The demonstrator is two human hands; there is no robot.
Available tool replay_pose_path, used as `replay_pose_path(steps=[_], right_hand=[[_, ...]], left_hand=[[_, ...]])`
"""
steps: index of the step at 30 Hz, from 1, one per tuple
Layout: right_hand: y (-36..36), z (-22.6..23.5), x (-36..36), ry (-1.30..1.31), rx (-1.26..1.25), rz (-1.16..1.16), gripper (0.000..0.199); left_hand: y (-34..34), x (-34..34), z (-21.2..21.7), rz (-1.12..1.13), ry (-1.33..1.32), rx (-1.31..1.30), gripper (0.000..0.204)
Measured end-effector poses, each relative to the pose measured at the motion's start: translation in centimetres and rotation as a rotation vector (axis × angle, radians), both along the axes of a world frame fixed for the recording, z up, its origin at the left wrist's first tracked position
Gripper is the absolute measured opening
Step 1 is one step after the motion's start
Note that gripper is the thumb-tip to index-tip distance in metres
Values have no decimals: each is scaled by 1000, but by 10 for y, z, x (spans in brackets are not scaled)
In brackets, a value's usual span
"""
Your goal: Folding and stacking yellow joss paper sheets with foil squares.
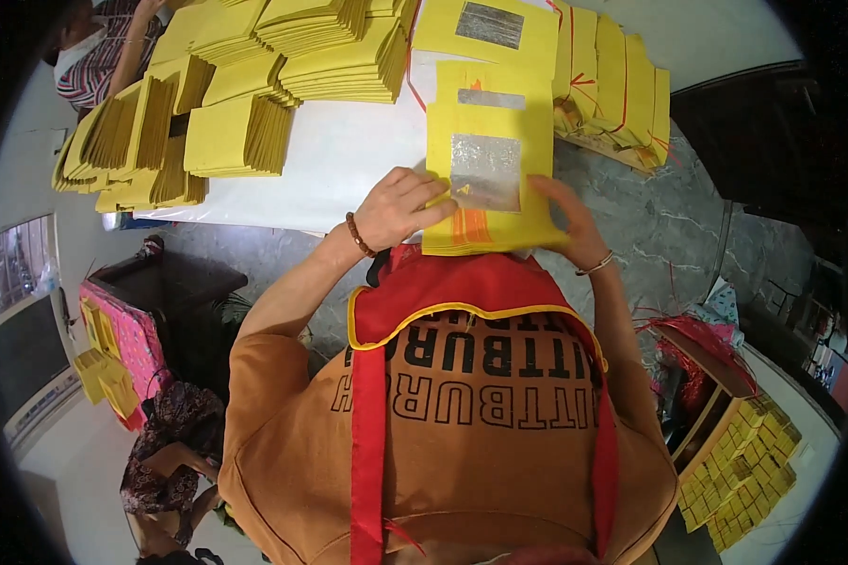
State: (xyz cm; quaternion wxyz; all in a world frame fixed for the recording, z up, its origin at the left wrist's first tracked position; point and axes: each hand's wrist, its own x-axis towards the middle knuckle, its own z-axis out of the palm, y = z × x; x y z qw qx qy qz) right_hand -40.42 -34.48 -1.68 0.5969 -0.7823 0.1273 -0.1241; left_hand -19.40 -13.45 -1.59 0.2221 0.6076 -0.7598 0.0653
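both hands, left hand (400, 209) and right hand (575, 226), grip clenched on the yellow paper stack (485, 165), its far end over the counter (339, 160).

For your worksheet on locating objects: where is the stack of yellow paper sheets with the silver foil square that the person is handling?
In the head view, the stack of yellow sheets sits centre frame at the table's near edge, between the left hand and right hand.
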Motion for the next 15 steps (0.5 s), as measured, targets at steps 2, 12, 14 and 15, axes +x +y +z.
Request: replay_pose_path(steps=[2, 12, 14, 15], right_hand=[[-1, -22, -3, -56, -447, 160, 39], [5, -28, 23, 238, 204, -217, 34], [13, -23, 34, 129, 248, -301, 38], [14, -22, 37, 19, 293, -386, 43]], left_hand=[[1, -3, -3, 13, 62, 8, 29], [-21, -7, -45, 520, 1258, 181, 23], [-29, -10, -48, 525, 1531, 76, 28], [-30, -11, -48, 530, 1532, 73, 28]])
